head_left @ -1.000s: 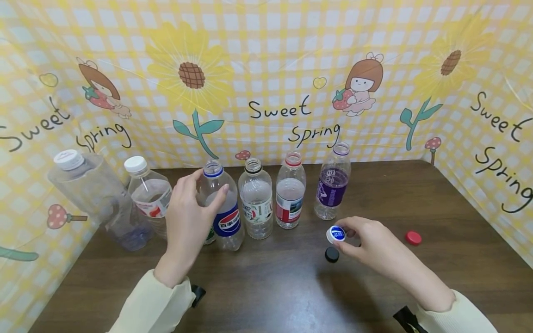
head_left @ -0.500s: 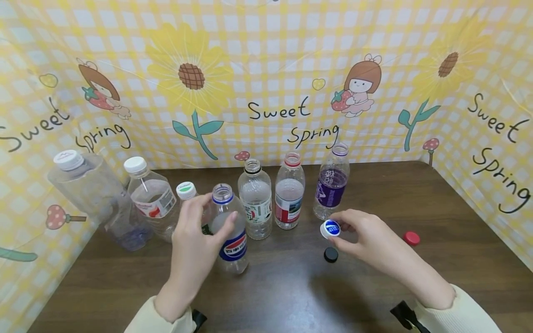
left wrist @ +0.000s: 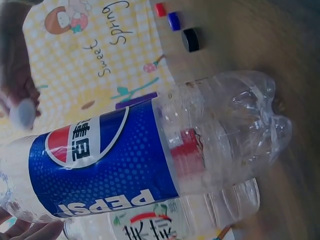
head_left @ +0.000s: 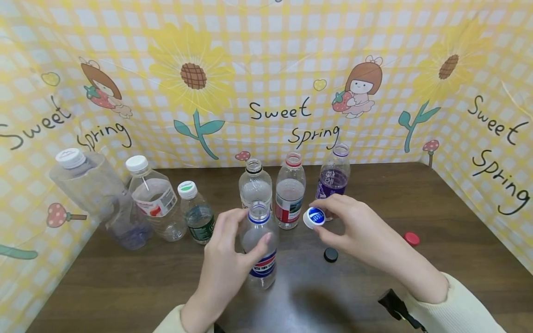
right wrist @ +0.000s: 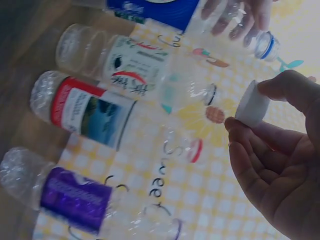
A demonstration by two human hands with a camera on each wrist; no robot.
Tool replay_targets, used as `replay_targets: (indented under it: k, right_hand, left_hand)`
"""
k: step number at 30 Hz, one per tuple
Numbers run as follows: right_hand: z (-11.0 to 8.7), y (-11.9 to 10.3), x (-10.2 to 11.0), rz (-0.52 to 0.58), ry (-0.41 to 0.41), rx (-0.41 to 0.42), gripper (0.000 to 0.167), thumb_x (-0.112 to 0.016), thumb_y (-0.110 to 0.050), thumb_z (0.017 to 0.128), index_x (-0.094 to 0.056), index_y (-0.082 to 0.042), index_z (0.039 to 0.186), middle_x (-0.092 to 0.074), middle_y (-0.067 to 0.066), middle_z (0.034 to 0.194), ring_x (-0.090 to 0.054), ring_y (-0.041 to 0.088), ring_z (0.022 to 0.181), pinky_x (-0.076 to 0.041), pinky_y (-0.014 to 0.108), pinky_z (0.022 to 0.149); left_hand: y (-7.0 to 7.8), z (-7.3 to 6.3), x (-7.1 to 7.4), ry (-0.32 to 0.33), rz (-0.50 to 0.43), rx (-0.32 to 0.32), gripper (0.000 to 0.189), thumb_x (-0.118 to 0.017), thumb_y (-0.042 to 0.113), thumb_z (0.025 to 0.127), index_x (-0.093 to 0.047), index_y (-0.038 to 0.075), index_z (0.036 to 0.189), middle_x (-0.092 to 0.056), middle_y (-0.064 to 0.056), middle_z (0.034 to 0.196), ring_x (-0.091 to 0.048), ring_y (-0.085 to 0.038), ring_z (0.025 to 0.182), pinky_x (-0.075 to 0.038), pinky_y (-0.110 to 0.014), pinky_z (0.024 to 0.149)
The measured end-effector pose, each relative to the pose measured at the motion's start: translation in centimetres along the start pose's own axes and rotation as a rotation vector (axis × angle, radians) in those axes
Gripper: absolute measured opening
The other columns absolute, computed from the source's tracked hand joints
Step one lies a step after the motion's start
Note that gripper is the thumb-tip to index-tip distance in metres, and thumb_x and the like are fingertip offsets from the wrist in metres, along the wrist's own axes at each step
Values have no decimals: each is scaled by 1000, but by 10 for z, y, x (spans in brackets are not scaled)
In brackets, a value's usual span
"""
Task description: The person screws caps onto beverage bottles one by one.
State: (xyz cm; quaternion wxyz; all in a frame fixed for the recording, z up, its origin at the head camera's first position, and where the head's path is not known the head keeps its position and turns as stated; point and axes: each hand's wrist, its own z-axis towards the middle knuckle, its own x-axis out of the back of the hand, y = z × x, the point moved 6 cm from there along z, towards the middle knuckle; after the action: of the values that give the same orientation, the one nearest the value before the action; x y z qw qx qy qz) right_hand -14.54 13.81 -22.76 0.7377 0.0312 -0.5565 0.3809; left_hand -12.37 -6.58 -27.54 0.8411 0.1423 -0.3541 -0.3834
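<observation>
My left hand grips a clear Pepsi bottle with a blue label, around its upper part. The bottle is uncapped and has a blue ring on its neck. Whether its base touches the table cannot be told. Between thumb and fingers, my right hand pinches a white bottle cap with a blue printed top. That cap is to the right of the bottle's mouth, apart from it. In the right wrist view the cap shows its white side.
Uncapped bottles with a black ring, a red ring and a purple label stand behind. Several white-capped bottles, including a small green-labelled one, stand left. Black, red and blue caps lie on the table.
My left hand has brought the Pepsi bottle right and toward me, out of the row, uncovering the small green-labelled bottle. My right hand has moved the cap left and away from me.
</observation>
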Motion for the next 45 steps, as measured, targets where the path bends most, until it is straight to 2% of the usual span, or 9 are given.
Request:
replay_targets:
  k: [5,11,16,26,31,35,40,45]
  right_hand:
    - [8,-14,6,5,41,27,29,-71,-14,83,-67,-10,112,-67,0,103,-62,11,94,-55,35,81]
    - [13,-30,11,32,69,116,32,-71,-12,83,-67,-9,114,-65,-1,102,-57,7,90,-54,31,78]
    - [16,-37,12,51,73,171,34,-72,-9,82,-66,-8,115,-65,-2,98,-54,5,85,-53,26,74]
    - [17,-43,11,-3,42,225,34,-68,-12,87,-64,-8,120,-65,-1,106,-57,7,91,-51,28,77]
    - [19,-47,9,-11,9,270,34,-67,-7,86,-64,-7,120,-65,-1,107,-57,8,94,-52,28,79]
    - [22,-49,7,-32,-19,285,33,-67,-2,85,-65,-5,117,-65,1,106,-58,10,97,-53,30,83]
    - [24,-51,6,-62,-35,282,30,-68,-3,84,-66,-4,114,-66,1,105,-58,11,97,-53,31,83]
    - [25,-51,6,-71,-43,268,28,-69,-6,84,-67,-5,112,-65,0,103,-58,10,96,-53,30,83]
  left_hand:
    - [8,-2,-8,-25,-25,-23,54,-83,18,72,-57,2,116,-58,-11,112,-63,-19,96,-59,-32,79]
    - [16,-4,-15,-29,-57,-61,53,-81,18,73,-56,3,117,-57,-10,112,-63,-18,93,-58,-29,78]
    - [22,-4,-20,-32,-85,-95,52,-80,16,74,-55,3,118,-56,-10,112,-63,-18,94,-58,-29,79]
    - [27,-4,-25,-12,-77,-121,53,-80,14,73,-54,2,118,-56,-10,112,-62,-17,97,-58,-30,79]
    - [27,-5,-26,-29,-83,-103,52,-79,16,75,-53,2,118,-56,-11,115,-63,-18,100,-57,-31,82]
    - [25,-4,-28,-79,-132,-49,54,-78,17,76,-51,3,120,-57,-10,123,-63,-18,106,-57,-33,86]
    - [22,-5,-31,-137,-136,36,56,-77,18,78,-47,6,124,-62,-9,114,-66,-19,98,-58,-36,80]
    - [20,-5,-32,-153,-138,73,58,-78,20,77,-47,7,124,-63,-9,112,-66,-21,97,-58,-38,78]
